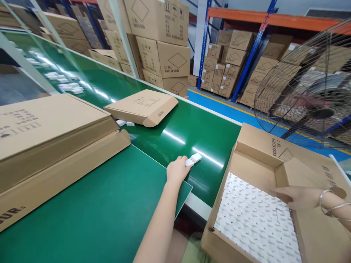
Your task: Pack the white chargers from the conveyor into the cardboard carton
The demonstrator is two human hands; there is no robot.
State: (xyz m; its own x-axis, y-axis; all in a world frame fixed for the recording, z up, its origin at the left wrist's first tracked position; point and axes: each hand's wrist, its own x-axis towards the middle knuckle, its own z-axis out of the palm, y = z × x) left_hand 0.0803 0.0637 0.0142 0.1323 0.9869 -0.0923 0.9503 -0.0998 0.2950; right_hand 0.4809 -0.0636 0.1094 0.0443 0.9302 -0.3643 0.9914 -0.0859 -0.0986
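Over the green conveyor belt, my left hand (177, 170) is closed on small white boxes (195, 158) at its fingertips. To the right stands an open cardboard carton (253, 160), with tightly packed rows of small white boxes (255, 219) inside. My right hand (294, 197), smeared by motion, is over the carton's right side, a bracelet on its wrist. Whether its fingers hold anything does not show.
A green tabletop (104, 204) adjoins the belt (192, 128). Flat cartons (55, 128) lie at the left, another (142, 104) on the belt. More white boxes (68, 87) lie farther up. A fan (315, 98) stands at the upper right.
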